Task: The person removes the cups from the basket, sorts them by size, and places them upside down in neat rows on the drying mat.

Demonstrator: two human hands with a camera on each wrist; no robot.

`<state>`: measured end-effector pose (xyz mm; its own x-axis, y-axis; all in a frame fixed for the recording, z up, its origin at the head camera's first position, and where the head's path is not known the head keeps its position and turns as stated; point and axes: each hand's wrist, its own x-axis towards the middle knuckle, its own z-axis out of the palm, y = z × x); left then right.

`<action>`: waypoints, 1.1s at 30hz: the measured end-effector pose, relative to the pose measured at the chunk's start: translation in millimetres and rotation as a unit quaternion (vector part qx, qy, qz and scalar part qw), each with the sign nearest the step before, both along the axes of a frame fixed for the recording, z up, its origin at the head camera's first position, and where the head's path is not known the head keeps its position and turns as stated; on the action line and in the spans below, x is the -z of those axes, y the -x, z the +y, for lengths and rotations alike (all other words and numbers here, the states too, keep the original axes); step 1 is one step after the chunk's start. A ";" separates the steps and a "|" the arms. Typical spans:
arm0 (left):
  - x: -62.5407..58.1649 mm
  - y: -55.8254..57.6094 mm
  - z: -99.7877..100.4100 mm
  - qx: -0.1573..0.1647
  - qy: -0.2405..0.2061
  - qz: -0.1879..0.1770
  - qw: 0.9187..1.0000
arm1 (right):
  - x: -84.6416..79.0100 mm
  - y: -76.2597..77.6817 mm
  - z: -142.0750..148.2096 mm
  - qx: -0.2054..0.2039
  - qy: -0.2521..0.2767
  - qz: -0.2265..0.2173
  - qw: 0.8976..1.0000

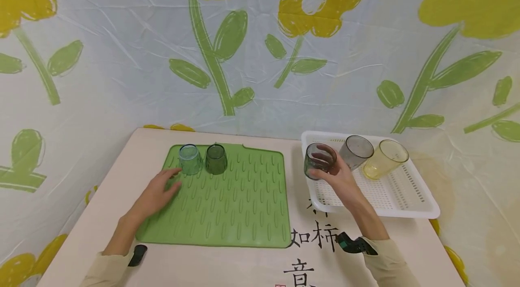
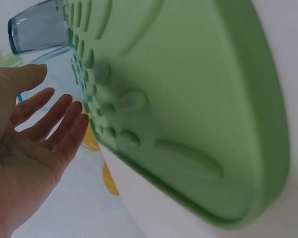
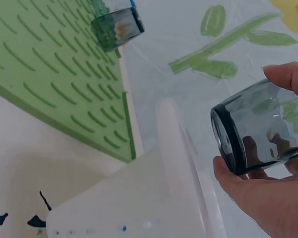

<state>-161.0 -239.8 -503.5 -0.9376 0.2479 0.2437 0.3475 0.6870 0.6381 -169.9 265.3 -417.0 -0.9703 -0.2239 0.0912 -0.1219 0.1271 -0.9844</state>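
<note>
My right hand [image 1: 340, 179] grips a dark grey glass cup [image 1: 320, 161] over the left end of a white basket [image 1: 414, 213]; in the right wrist view the fingers and thumb wrap around this cup [image 3: 258, 129]. On a green drying mat [image 1: 239, 205] my left hand [image 1: 157, 193] hovers with relaxed, spread fingers, close to a light blue glass cup [image 1: 190, 160]. Nothing sits in that palm in the left wrist view, where the hand [image 2: 35, 129] is apart from the cups. A second dark glass cup [image 1: 216, 159] stands right of the blue one on the mat.
Inside the basket, a grey glass cup [image 1: 356, 151] and a yellow glass cup [image 1: 385, 159] lean toward the back. Black characters [image 1: 313, 237] mark the pale table between mat and basket. Behind, a flowered cloth [image 1: 260, 97] hangs along the table's rear edge.
</note>
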 end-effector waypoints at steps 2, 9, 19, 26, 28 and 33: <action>-0.4 0.0 4.2 -0.001 -0.008 0.013 1.000 | -0.3 1.1 -3.6 -0.001 0.008 -0.005 1.000; -8.4 1.7 21.0 -0.005 -0.038 0.034 0.999 | 0.0 5.6 -19.3 -0.009 0.025 -0.001 1.000; -20.7 10.9 44.4 -0.002 -0.056 0.054 0.997 | 5.0 12.0 -39.3 -0.021 0.041 -0.002 0.999; -28.2 15.8 58.4 0.012 -0.080 0.058 0.995 | 11.1 17.5 -55.1 -0.019 0.055 -0.010 0.998; -30.0 16.7 62.8 0.015 -0.084 0.058 0.995 | 12.4 18.6 -60.1 -0.020 0.058 -0.014 0.998; -34.6 19.0 73.9 0.019 -0.097 0.051 0.994 | 15.7 20.5 -73.1 -0.019 0.064 -0.020 0.998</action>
